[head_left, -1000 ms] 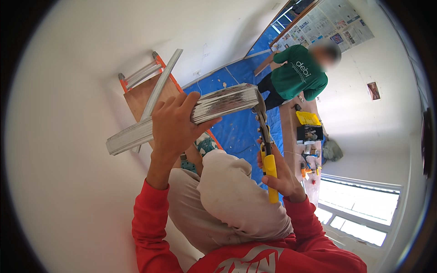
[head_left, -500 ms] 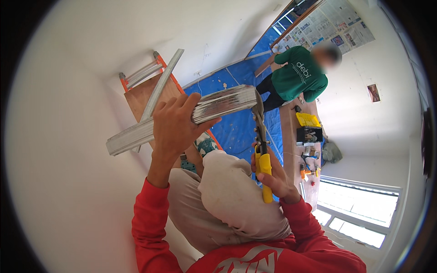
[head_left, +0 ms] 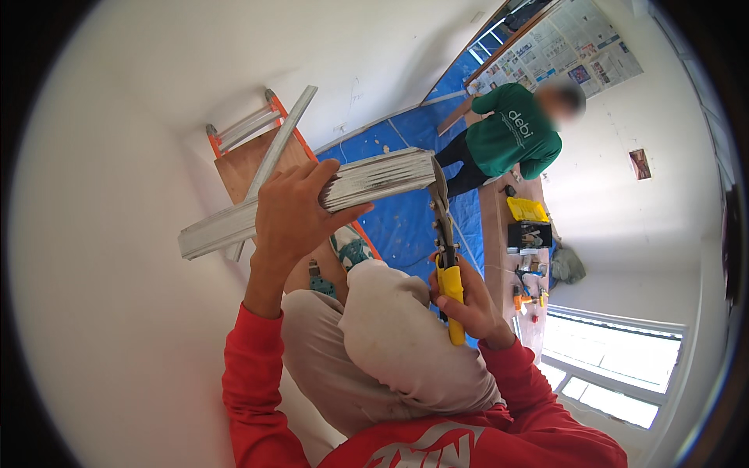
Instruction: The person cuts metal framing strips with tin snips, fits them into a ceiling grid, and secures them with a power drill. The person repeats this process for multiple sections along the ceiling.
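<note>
Left hand [head_left: 292, 210] is wrapped round the ribbed metal channel [head_left: 382, 178] near mid-length, thumb along the lower edge, fingers over the upper, holding it out before the body. Right hand [head_left: 474, 306] is curled round the yellow-handled tin snips [head_left: 450, 285], their blades at the channel's right end; whether they bite, I cannot tell. Thin-walled by its look, the channel is probably light and stiff lengthwise, yet easily dented, slippery, and sharp at cut ends. Mid-length, clear of the blades, seems the best hold. Behind it, 1 metal strip [head_left: 277, 148] crosses the orange-railed platform [head_left: 242, 162]; blue sheeting [head_left: 386, 226] covers the floor.
</note>
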Demonstrator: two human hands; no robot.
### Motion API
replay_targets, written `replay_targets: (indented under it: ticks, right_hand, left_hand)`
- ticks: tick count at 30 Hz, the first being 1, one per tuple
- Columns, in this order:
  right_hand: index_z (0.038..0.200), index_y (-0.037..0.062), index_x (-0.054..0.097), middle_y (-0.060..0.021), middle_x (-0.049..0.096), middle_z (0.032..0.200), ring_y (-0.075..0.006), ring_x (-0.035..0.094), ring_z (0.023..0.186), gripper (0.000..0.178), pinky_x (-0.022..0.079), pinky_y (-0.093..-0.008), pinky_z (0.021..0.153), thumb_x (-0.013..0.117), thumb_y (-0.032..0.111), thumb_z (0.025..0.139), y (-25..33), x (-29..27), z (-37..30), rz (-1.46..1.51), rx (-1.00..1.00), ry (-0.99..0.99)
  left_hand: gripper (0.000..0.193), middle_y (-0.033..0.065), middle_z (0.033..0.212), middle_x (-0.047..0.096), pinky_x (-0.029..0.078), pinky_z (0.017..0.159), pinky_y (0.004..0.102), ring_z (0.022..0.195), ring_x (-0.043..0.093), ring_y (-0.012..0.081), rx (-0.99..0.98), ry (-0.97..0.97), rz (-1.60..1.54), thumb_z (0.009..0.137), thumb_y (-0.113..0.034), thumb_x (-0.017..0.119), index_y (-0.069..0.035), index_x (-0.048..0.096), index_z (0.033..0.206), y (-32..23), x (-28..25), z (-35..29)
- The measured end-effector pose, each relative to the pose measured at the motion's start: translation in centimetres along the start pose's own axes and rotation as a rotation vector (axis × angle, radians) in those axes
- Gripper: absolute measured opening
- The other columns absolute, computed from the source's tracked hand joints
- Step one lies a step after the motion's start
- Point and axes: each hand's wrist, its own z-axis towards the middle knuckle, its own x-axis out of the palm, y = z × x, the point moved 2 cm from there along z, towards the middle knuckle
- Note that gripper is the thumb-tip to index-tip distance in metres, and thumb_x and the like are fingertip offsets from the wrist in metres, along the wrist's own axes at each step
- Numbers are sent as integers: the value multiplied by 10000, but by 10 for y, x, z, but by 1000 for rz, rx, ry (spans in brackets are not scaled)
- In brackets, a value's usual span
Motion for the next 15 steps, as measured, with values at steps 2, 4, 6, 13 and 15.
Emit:
replay_targets:
  ticks: [2, 4, 6, 13, 15]
  right_hand:
    - [1454, 0, 391, -47, 532, 1011, -137, 537, 903, 689, 471, -308, 828, 693, 151, 853, 1, 1, 1, 14, -29, 4]
    - [1456, -2, 391, -48, 536, 1009, -137, 539, 906, 706, 471, -309, 823, 701, 171, 845, 2, 2, 3, 74, -33, 16]
    - [1457, -5, 390, -50, 539, 1007, -137, 543, 912, 719, 472, -309, 817, 707, 189, 841, 3, 3, 4, 90, -40, 8]
    - [1441, -18, 404, -43, 550, 983, -129, 561, 883, 701, 472, -299, 793, 716, 195, 850, 3, 5, 6, 43, -2, -25]
    - [1437, -21, 410, -39, 556, 975, -123, 563, 866, 699, 472, -293, 785, 720, 191, 848, 3, 6, 7, 42, -8, -32]
  left_hand:
    - [546, 50, 823, 716, 531, 664, 368, 688, 684, 223, -19, 17, 4, 687, -370, 965, -81, 721, 1080, 1, -1, 0]
    - [577, 47, 829, 714, 534, 682, 373, 699, 683, 229, -14, 10, 6, 698, -474, 939, -77, 717, 1054, 1, -1, 1]
    - [603, 45, 830, 711, 535, 688, 376, 706, 682, 231, -13, 9, -10, 702, -527, 927, -76, 715, 1041, 1, -1, 1]
    - [585, 52, 814, 710, 530, 671, 371, 694, 679, 226, -7, 11, -16, 681, -461, 951, -78, 716, 1055, 7, -3, 0]
    - [612, 53, 803, 704, 534, 674, 372, 697, 679, 228, -11, 3, -26, 685, -513, 942, -74, 715, 1046, 7, -3, 1]
